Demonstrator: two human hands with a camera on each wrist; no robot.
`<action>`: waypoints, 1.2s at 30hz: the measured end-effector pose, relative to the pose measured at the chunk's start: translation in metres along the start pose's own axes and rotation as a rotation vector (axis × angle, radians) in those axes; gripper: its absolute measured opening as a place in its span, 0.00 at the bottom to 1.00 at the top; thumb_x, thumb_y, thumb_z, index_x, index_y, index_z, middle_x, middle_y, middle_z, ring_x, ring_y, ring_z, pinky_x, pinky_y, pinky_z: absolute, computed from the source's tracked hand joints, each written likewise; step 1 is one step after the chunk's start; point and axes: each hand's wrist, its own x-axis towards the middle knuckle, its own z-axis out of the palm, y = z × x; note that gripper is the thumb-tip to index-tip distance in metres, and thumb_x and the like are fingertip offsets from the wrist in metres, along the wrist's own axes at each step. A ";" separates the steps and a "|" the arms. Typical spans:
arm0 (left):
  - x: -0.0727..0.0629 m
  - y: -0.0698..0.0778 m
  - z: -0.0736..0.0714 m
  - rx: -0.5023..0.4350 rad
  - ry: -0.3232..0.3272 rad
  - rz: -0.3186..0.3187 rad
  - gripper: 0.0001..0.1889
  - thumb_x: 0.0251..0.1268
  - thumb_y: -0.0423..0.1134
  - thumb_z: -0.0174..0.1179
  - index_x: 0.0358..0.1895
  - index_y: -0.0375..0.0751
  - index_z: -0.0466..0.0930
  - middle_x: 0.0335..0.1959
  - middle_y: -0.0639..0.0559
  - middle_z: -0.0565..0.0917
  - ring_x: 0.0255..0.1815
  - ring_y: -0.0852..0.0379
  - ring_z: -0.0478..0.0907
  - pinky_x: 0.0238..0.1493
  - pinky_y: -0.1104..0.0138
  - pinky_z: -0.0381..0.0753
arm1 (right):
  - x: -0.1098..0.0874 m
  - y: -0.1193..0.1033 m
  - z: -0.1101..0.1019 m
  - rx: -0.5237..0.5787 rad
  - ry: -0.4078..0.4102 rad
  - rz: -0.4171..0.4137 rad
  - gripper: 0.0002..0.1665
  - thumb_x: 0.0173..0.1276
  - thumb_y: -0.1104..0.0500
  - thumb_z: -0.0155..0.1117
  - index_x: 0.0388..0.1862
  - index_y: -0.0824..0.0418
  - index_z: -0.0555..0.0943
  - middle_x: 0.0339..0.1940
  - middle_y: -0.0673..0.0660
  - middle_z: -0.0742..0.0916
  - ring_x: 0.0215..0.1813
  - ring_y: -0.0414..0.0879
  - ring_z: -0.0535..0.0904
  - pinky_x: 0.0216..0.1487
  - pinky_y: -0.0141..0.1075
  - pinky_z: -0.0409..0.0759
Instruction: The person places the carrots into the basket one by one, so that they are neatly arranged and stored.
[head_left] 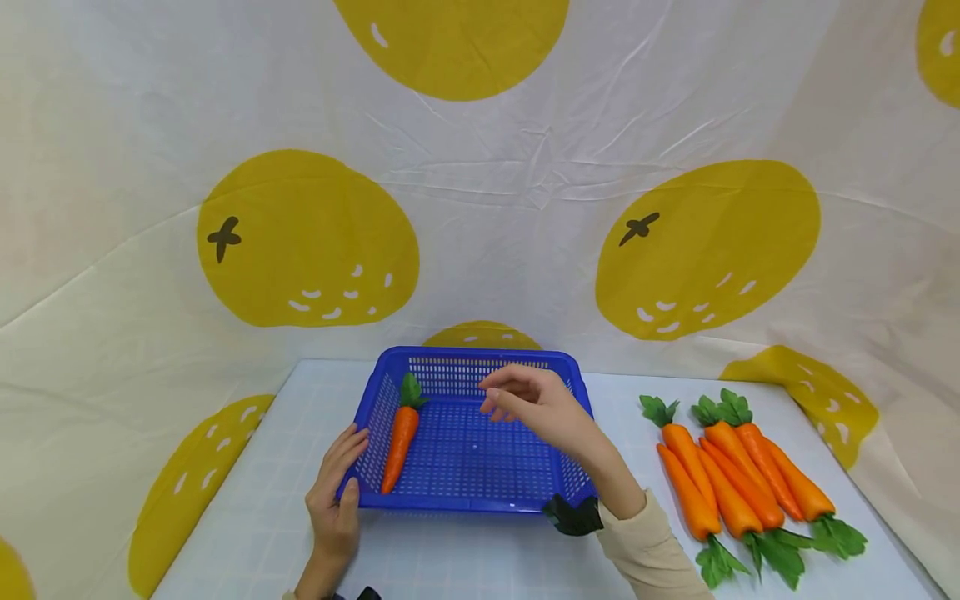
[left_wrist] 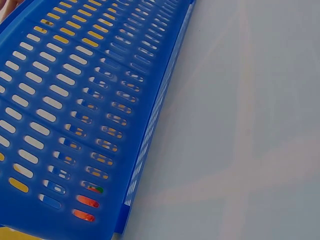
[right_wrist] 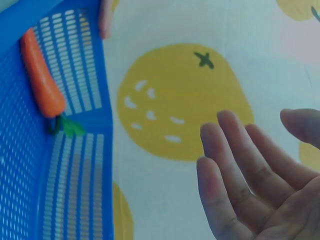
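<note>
A blue plastic basket [head_left: 480, 505] with slotted walls stands at the table's middle. Inside, along its left wall, lies one carrot [head_left: 401, 437] with its green top toward the back; the right wrist view also shows this carrot [right_wrist: 42, 80]. My left hand [head_left: 336, 492] rests on the basket's left rim, fingers fairly straight. Above the basket's right half hovers my right hand [head_left: 536, 404], holding nothing, its fingers loosely bent. In the right wrist view the right hand [right_wrist: 255, 185] has its fingers and thumb apart. The left wrist view shows the basket's slotted side [left_wrist: 75, 110] but little of the hand.
Several carrots [head_left: 731, 492] with green tops lie in a bunch on the table [head_left: 247, 517], right of the basket. Behind hangs a white cloth [head_left: 502, 242] printed with yellow fruit. A dark leaf-shaped piece [head_left: 573, 515] is by the right wrist.
</note>
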 end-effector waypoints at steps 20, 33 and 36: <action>-0.001 -0.003 0.001 -0.011 -0.006 0.010 0.20 0.61 0.24 0.44 0.53 0.19 0.78 0.55 0.26 0.79 0.66 0.34 0.69 0.73 0.61 0.62 | -0.093 0.027 -0.080 -0.219 0.373 0.122 0.15 0.75 0.56 0.58 0.52 0.65 0.81 0.37 0.58 0.89 0.37 0.50 0.86 0.42 0.34 0.85; 0.000 -0.002 0.002 -0.017 0.014 0.026 0.19 0.61 0.25 0.44 0.51 0.18 0.78 0.53 0.25 0.79 0.66 0.33 0.70 0.73 0.60 0.63 | -0.130 0.079 -0.103 -0.329 0.492 0.357 0.21 0.75 0.49 0.58 0.52 0.66 0.80 0.36 0.60 0.88 0.35 0.47 0.84 0.40 0.33 0.85; 0.000 -0.002 0.002 -0.029 0.016 0.035 0.19 0.62 0.25 0.44 0.50 0.17 0.78 0.53 0.24 0.79 0.66 0.33 0.70 0.73 0.60 0.63 | -0.133 0.088 -0.106 -0.357 0.490 0.405 0.24 0.74 0.47 0.58 0.53 0.67 0.80 0.37 0.61 0.88 0.37 0.51 0.85 0.39 0.33 0.85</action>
